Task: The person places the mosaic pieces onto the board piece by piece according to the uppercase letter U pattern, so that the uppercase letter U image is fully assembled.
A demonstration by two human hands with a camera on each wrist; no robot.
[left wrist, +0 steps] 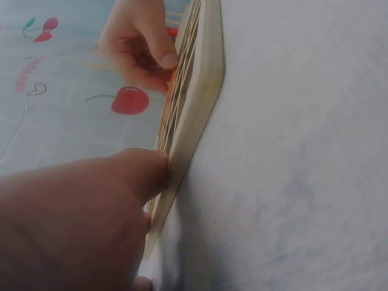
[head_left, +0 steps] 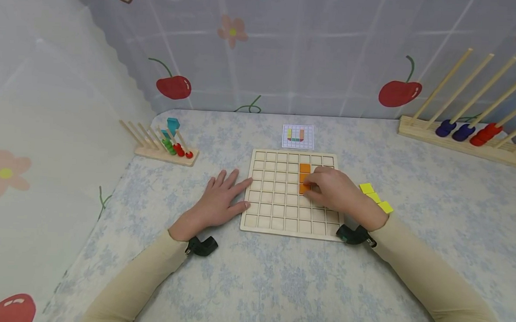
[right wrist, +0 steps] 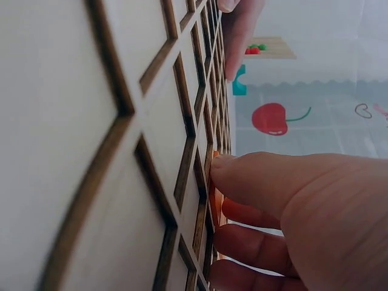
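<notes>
A square wooden grid board (head_left: 266,210) lies flat on the table. Orange square tiles (head_left: 305,168) stand in a column in its upper right half. Over the lower part of that column, my right hand (head_left: 333,187) has thumb and fingers curled, pinching an orange tile (right wrist: 216,200) at the board's surface; the hand partly hides it. My left hand (head_left: 218,202) rests on the cloth with its fingers spread, thumb and index finger touching the board's left edge. Beside the right wrist lie a few yellow tiles (head_left: 366,188).
Behind the board lies a small card (head_left: 285,142) with a coloured grid pattern. A small peg stand (head_left: 166,157) with green and red beads is at the back left, near teal pieces (head_left: 173,124). A larger peg stand (head_left: 460,140) with blue and red beads stands back right.
</notes>
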